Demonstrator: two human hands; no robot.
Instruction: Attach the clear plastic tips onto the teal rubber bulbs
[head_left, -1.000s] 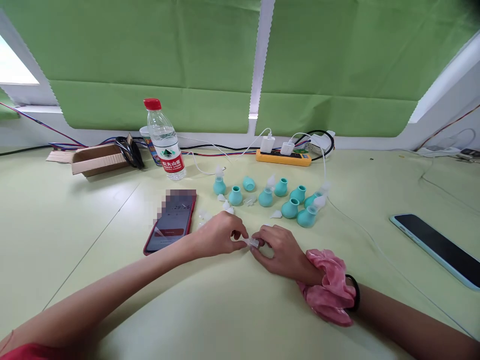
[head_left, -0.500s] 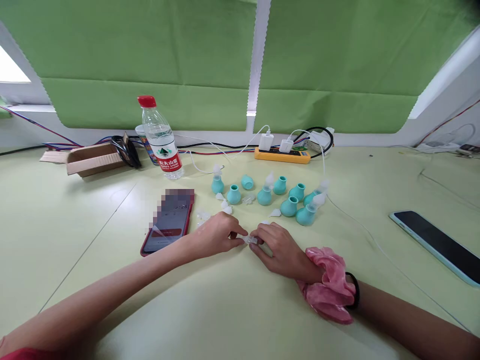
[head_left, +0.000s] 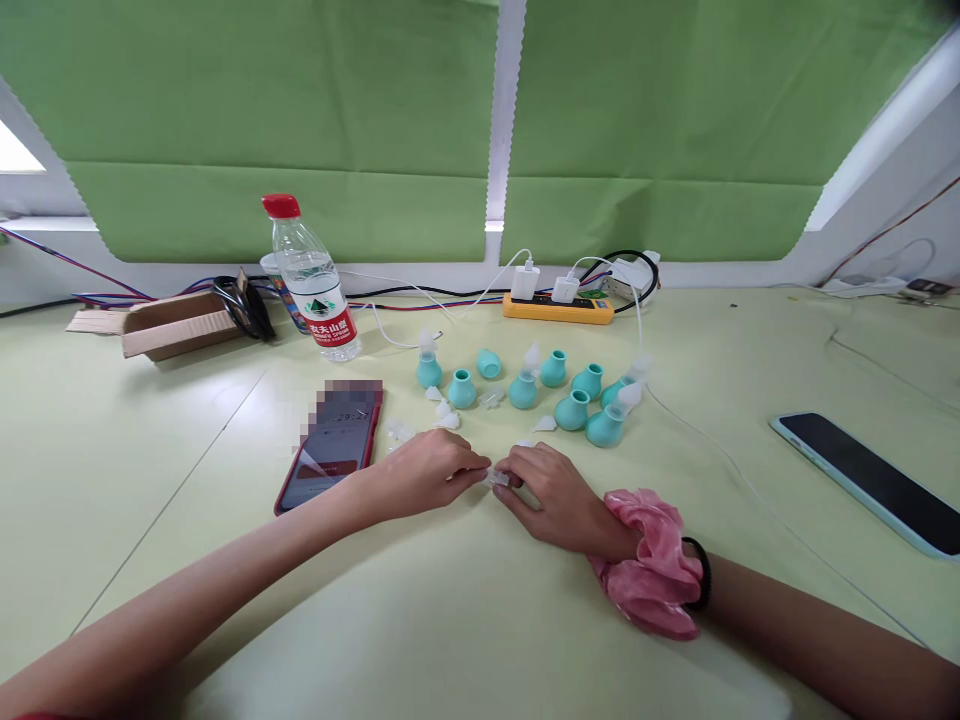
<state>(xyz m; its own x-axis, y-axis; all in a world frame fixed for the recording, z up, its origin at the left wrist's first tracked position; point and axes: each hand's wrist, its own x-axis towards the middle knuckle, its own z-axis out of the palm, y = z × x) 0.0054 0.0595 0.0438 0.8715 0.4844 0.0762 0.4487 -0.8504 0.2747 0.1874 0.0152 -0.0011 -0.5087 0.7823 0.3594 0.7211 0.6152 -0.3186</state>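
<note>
Between my fingertips is a small clear plastic piece (head_left: 496, 478), its exact shape partly covered. My left hand (head_left: 429, 468) pinches it from the left, and my right hand (head_left: 549, 492) grips its other side. Just beyond lie several turquoise squeeze bulbs, among them an open-necked bulb (head_left: 463, 389) standing upright and another (head_left: 488, 363) tipped over. Some carry translucent tips, such as the bulb (head_left: 523, 389) in the middle. Loose white cone tips (head_left: 544, 424) and a clear plastic part (head_left: 491, 398) are scattered around them.
A phone in a red case (head_left: 330, 450) lies beside my left forearm; another phone (head_left: 870, 480) is at far right. Behind stand a water bottle (head_left: 319, 290), a cup (head_left: 281, 290), a cardboard box (head_left: 180, 325) and a yellow power strip (head_left: 559, 308). A white cable (head_left: 739, 445) crosses the right side.
The whole view has shifted slightly, with things sitting a little further left. My left fingers have closed up a bit at the clear piece; both hands stay at it.
</note>
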